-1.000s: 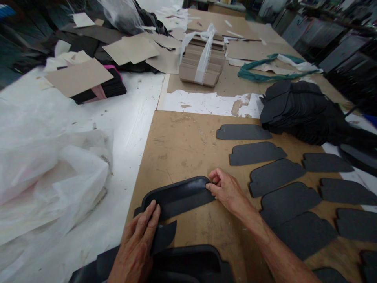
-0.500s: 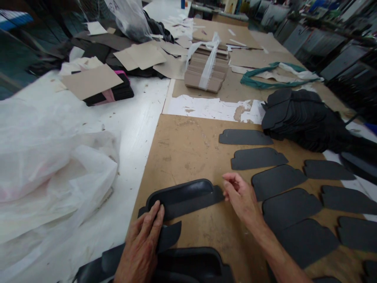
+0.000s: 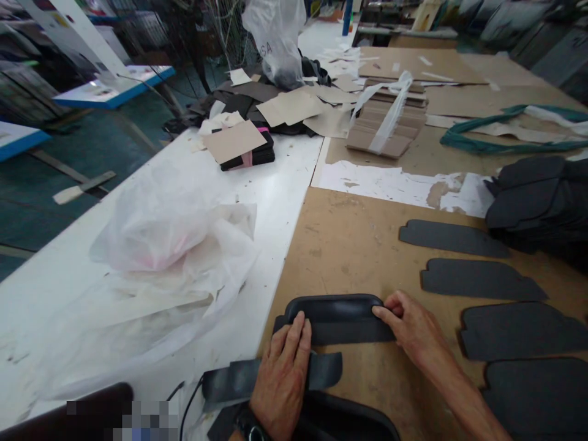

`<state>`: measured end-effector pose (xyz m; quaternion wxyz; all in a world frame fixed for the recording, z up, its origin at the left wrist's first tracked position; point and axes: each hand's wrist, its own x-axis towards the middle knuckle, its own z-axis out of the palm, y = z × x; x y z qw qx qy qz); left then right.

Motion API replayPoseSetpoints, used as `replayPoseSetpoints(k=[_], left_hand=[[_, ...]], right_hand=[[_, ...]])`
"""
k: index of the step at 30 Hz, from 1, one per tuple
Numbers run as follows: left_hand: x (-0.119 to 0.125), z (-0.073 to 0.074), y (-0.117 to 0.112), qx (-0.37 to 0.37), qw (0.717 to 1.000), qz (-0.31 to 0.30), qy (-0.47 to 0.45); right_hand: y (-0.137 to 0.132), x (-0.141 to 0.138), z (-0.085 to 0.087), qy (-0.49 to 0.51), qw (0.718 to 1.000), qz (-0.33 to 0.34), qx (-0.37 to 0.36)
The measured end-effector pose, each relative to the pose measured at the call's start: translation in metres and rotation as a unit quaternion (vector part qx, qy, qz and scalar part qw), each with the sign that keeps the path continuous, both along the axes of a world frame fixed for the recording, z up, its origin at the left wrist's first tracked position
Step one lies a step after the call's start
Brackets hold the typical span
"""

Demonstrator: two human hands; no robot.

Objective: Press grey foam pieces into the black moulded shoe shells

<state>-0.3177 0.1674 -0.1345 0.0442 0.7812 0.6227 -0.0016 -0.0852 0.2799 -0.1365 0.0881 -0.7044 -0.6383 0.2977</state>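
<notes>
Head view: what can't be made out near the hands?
Head view:
- Dark molded piece: parts hidden under the left hand and right hand.
- Curved black piece: cut off by the lower edge.
- Stack of black cut pieces: cut off by the right edge.
- Dark object: partly covered by a pixelated patch.

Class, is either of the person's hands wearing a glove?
No: the left hand and right hand are both bare, resting on a dark moulded piece.

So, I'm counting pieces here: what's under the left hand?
The left hand lies on a black moulded piece and a black strip; what lies directly beneath the palm is covered and cannot be seen.
</notes>
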Motion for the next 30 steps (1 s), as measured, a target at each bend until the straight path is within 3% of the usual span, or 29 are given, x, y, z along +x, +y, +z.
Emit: replayPoseSetpoints(k=[4,9,14,26,30], left_hand=[[-0.005,0.001,0.006,0.002,0.998,-0.002,-0.067],[-0.005,0.006,0.021,-0.049,0.992,0.037,-0.107],[0.0,0.009,0.029,-0.044,0.996,0.045,-0.059],[0.001,-0.002,0.025,0.036,0.999,0.02,-0.016],[0.001,-0.001,0.026,0.005,1.0,0.025,-0.016]], right_hand=[[0.001,0.002,-0.002,0.05,0.999,-0.005,-0.013],[0.001,0.002,-0.003,0.052,0.999,0.002,-0.001],[0.0,-0.003,0.005,0.013,0.999,0.019,0.025],[-0.009,-0.032,0.023,-0.141,0.988,-0.001,0.065],[-0.027,-0.037,0.027,-0.234,0.958,0.04,0.161]])
